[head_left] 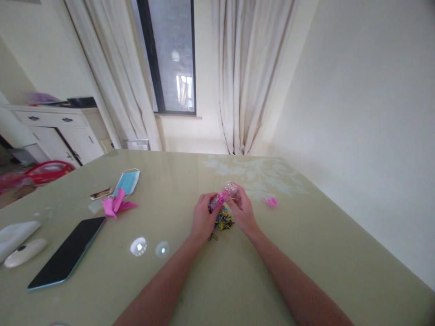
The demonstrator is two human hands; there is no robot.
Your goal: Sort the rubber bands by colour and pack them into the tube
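Observation:
My left hand [203,217] and my right hand [242,210] meet above the table, both closed around a small clear plastic bottle [230,186]. The bottle is tilted, its clear rounded end up by my right fingers. Small bright pink pieces [221,198] show between my fingertips; whether all of them are inside the bottle I cannot tell. Beneath my hands lies a pile of small yellow, blue and black clips [224,221], partly hidden by my left hand. One dark wire clip [213,236] sits at the pile's near edge.
A pink cap with a loop [272,202] lies right of my hands on the table [322,253]. To the left are a black-screened tablet [70,251], a pink folded-paper shape [117,204], a blue face mask [127,182] and a white oval device [25,253]. A wall borders the right side.

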